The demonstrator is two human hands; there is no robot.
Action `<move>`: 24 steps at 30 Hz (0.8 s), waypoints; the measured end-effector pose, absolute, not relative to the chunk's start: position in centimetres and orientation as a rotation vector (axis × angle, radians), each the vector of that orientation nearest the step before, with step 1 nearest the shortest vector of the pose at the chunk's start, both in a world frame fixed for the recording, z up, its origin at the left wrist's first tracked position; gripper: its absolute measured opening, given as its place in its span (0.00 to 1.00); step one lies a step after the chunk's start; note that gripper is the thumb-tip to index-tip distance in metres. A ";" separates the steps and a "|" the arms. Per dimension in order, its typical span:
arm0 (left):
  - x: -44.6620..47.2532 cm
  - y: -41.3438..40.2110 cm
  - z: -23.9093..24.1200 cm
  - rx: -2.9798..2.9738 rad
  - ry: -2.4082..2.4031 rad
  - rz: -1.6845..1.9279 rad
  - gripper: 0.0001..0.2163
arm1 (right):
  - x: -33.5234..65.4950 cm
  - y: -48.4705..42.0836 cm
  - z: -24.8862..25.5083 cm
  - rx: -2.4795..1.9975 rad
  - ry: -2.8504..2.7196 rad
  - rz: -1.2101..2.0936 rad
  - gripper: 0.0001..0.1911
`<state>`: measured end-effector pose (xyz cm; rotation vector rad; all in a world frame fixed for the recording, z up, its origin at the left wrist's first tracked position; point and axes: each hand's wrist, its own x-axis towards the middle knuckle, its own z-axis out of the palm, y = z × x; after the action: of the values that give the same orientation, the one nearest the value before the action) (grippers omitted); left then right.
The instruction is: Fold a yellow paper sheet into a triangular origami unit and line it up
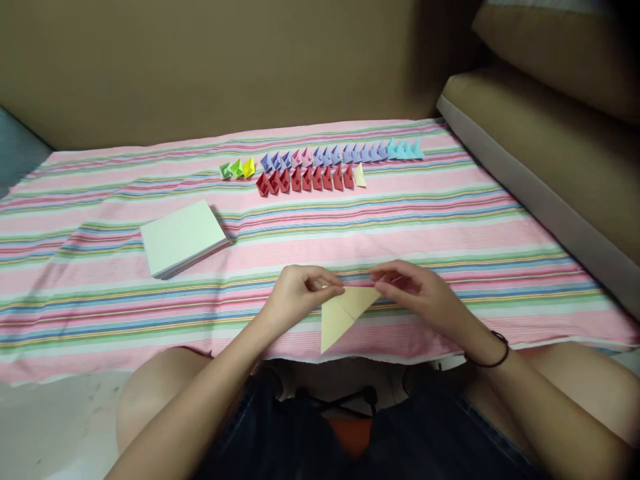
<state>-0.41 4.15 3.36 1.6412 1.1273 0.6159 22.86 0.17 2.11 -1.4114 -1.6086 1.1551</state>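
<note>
Pale yellow paper point(345, 312) is pinched at the top by the left hand point(303, 288); its right tip is touched by the right hand point(414, 287), kept narrow, though a firm grip cannot be told; its long edge is slanted down and left from the right thumb; most of it is nearer the left hand.

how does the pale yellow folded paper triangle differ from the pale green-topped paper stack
The pale yellow folded paper triangle is pinched by the left hand, while the pale green-topped paper stack lies untouched. The triangle is thin; the stack is thick and rectangular. Both are paper.
</note>
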 end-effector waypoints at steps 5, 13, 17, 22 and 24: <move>0.7 3.2 2.7 1.722 1.066 0.569 0.06 | 21.0 -0.5 1.8 -1.410 -1.768 1.173 0.09; -0.6 4.3 2.9 1.687 1.147 0.612 0.09 | 24.2 0.2 2.1 -1.605 -1.670 1.012 0.09; -0.5 4.3 2.7 1.652 1.148 0.623 0.10 | 24.3 0.4 2.2 -1.508 -1.534 1.048 0.11; 0.5 3.4 2.3 1.712 1.081 0.560 0.08 | 22.3 -0.3 2.1 -1.430 -1.792 1.110 0.11; 0.5 3.3 2.3 1.712 1.087 0.558 0.08 | 22.1 -0.5 2.0 -1.467 -1.830 1.089 0.11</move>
<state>0.50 3.33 2.29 1.7119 1.0870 0.5579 22.09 -0.46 1.98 -1.4666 -1.8305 1.0886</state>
